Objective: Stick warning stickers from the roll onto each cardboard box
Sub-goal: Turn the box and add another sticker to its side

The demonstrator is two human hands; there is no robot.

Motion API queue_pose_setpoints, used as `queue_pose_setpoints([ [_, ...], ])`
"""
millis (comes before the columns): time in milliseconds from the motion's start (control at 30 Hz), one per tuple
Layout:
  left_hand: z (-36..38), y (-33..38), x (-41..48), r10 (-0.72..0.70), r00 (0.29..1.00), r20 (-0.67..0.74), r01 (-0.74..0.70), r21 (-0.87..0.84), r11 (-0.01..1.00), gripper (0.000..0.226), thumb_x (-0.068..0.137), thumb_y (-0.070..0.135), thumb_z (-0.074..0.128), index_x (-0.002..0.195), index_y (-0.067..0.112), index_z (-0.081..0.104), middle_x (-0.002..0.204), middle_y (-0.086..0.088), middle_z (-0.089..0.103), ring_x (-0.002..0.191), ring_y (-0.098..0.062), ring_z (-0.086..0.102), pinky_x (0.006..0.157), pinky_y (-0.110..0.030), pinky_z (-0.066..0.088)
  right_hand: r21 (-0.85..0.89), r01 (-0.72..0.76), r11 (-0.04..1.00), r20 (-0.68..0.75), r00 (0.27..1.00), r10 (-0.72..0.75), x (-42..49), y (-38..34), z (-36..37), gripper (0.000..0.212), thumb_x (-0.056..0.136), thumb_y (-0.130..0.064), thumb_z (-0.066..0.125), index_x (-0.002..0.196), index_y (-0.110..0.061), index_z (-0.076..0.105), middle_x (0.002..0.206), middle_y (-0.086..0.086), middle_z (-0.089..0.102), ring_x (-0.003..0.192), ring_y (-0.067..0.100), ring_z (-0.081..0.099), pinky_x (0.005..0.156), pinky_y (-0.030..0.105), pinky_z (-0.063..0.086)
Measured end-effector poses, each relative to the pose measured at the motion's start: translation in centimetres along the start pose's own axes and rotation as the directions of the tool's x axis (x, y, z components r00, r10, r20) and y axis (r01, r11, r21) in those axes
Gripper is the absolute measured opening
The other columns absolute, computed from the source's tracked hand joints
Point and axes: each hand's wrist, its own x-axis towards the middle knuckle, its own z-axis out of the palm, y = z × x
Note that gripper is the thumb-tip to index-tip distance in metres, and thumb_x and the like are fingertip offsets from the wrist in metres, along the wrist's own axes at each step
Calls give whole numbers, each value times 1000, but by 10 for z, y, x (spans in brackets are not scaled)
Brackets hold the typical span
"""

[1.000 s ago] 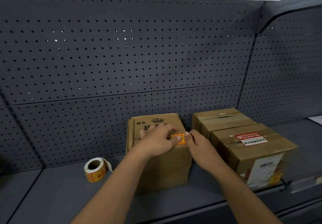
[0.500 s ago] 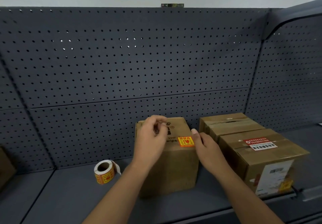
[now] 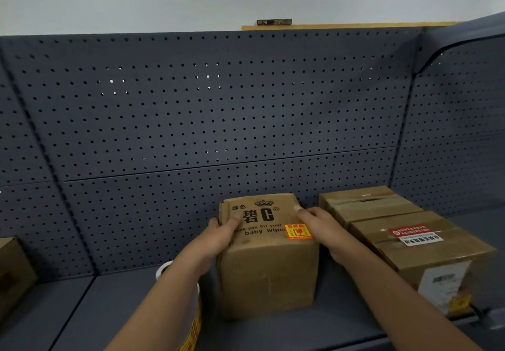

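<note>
Gripping the middle cardboard box [image 3: 269, 277] from both sides, the person has the left hand [image 3: 218, 237] wrapped over its upper left edge, thumb lying on the printed top and fingers down the left face, while the right hand [image 3: 325, 227] clasps the upper right edge with its fingers laid across the top. This box stands on the grey shelf [image 3: 123, 309], close to the pegboard back wall [image 3: 218, 118]. An orange warning sticker [image 3: 297, 231] lies flat on the box's top, at the front right corner, just beside the right hand. The sticker roll [image 3: 163, 271] sits on the shelf to the left of the box, mostly hidden behind the left forearm. Toward the shelf's right end two more boxes stand one behind the other: the nearer box [image 3: 426, 257] carries a red and white label [image 3: 415, 234] on top and a yellow sticker [image 3: 459, 303] low on its front face; the farther box [image 3: 366, 205] shows only tape. At the shelf's left edge, part of another box [image 3: 13, 268] is visible.
</note>
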Motion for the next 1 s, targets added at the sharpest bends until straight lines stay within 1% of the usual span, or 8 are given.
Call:
queue_pose_setpoints([
  [100,-3,1,6,-71,995,72,80,-120,990,81,88,69,64,150,25,35,128,-9,65,112,-31,67,100,-48,56,63,-49,997,-7,999,49,7,-3,0,69,100,-58,54,152,-14,43,139,5,62,125,22,58,101,37,45],
  [200,0,-2,12,-94,987,129,130,-307,943,70,92,58,68,145,21,45,116,-13,76,98,-34,77,74,-44,63,141,-117,983,75,991,107,7,-4,2,52,102,-55,53,134,-16,61,113,2,75,108,20,68,104,40,48],
  [267,3,-6,12,-76,986,151,129,-378,917,58,96,52,65,143,21,50,112,-13,78,95,-32,79,67,-39,63,152,-116,982,105,989,101,4,-2,5,43,104,-53,51,124,-20,67,105,1,78,103,19,71,108,43,49],
  [433,6,-10,2,16,994,111,31,-414,910,45,101,44,61,140,26,48,115,-11,77,101,-31,76,92,-49,61,154,-19,988,86,996,6,-12,-1,3,29,104,-51,51,111,-28,67,102,-3,78,95,14,73,81,30,53],
  [533,4,-12,-14,120,987,109,-65,-410,910,44,104,40,58,145,31,45,118,-5,77,104,-26,76,98,-49,58,170,95,981,61,992,-106,-28,5,-2,25,102,-49,54,111,-30,67,101,-6,79,89,9,77,72,24,55],
  [733,-3,-36,-40,358,923,143,-281,-386,879,71,103,22,60,157,46,20,136,4,67,120,-15,69,106,-42,54,189,319,929,65,939,-336,-59,22,-7,24,103,-35,55,127,-35,56,113,-7,76,98,6,76,72,24,62],
  [867,-4,-59,-42,413,898,150,-333,-380,863,100,94,11,69,160,49,5,149,4,57,130,-15,62,112,-43,50,222,311,924,125,931,-344,-61,39,-7,40,103,-28,59,140,-33,44,128,-9,67,112,6,71,82,31,63],
  [1000,-2,-85,-39,387,903,184,-334,-264,905,120,90,-10,66,158,55,-8,159,7,41,144,-15,45,118,-49,41,140,288,947,163,937,-309,-58,65,-2,44,98,-12,67,131,-31,44,132,-9,60,118,-3,62,87,21,59],
])
